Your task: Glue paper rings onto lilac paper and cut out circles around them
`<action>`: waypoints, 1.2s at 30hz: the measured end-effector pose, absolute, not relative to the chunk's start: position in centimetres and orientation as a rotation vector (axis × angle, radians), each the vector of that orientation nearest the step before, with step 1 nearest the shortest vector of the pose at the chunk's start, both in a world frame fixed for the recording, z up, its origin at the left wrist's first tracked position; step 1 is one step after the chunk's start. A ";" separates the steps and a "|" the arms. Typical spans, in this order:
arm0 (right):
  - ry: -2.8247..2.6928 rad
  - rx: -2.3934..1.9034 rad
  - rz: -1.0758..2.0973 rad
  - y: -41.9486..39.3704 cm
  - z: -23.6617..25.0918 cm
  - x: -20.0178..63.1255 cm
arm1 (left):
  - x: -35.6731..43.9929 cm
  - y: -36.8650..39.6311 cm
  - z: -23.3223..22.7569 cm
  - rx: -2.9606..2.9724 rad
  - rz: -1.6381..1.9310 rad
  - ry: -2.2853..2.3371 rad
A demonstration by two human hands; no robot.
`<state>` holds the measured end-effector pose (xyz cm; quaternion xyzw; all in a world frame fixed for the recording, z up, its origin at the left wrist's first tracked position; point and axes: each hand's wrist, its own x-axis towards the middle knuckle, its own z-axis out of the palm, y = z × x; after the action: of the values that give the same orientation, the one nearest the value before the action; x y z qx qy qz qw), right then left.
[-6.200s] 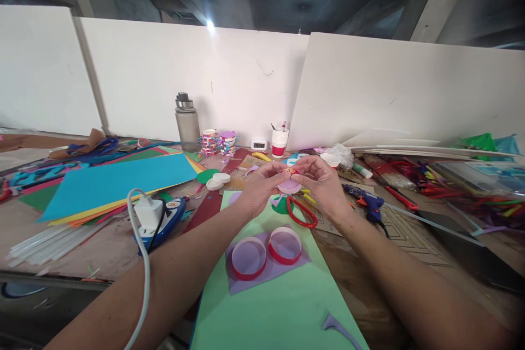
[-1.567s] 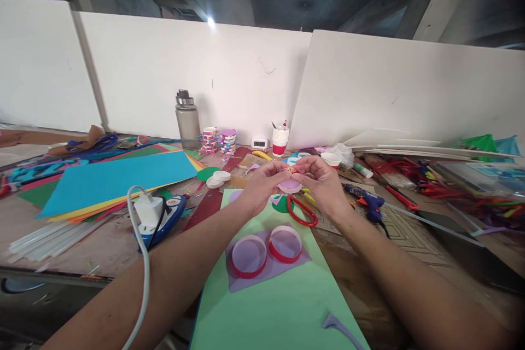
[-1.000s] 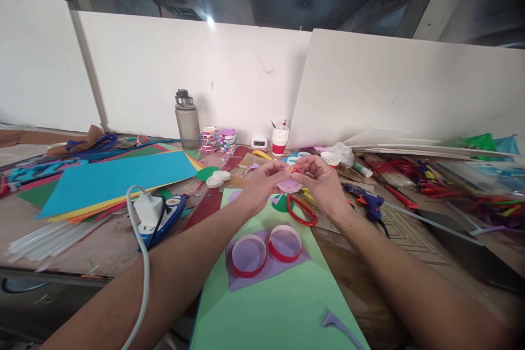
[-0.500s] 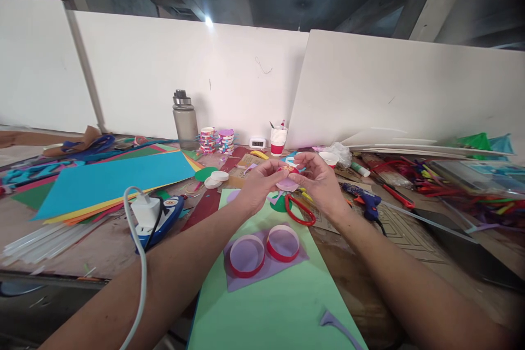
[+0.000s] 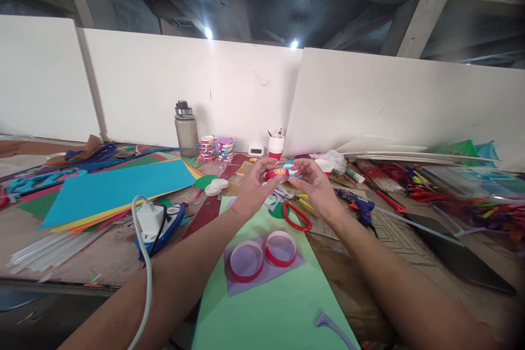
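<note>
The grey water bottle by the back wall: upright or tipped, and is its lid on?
Upright, lid on. The grey water bottle stands on its base against the white board, its dark cap on top. Whether it holds any liquid cannot be told.

A craft workshop: coloured paper sheets (image 5: 115,188), glue gun (image 5: 356,206), scissors (image 5: 296,214).

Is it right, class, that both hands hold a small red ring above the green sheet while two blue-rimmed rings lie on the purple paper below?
Not quite. In the head view the two rings on the purple paper have red rims, not blue. The rest stands: the left hand and right hand hold a small red ring above the green sheet.
</note>
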<state>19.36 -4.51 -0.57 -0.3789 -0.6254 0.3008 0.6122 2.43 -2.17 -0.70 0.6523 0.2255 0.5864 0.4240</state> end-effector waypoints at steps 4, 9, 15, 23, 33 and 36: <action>-1.383 -0.921 0.602 -3.7 -0.6 19.8 | 2.1 -1.9 -0.6 1.717 1.475 0.613; -1.298 -1.010 0.535 -2.9 0.3 20.9 | 2.1 -1.4 -0.9 1.579 1.482 0.637; -1.536 -1.442 0.179 -5.0 0.6 25.5 | 2.3 -0.9 -0.7 1.075 1.432 0.540; -1.665 -2.226 -0.196 -8.6 -3.8 33.7 | 1.9 -0.5 0.0 0.791 1.333 0.450; -1.252 -2.253 0.202 -7.2 -5.6 36.2 | 2.1 -0.5 -0.2 1.000 1.448 0.395; -1.116 -2.077 0.372 -7.0 -5.4 37.0 | 2.3 -0.5 -0.3 1.096 1.508 0.394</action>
<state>36.96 -6.99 -5.36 -0.8089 -0.4345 0.1450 0.3686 2.30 -0.50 -0.25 0.4687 0.1687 0.6449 0.5796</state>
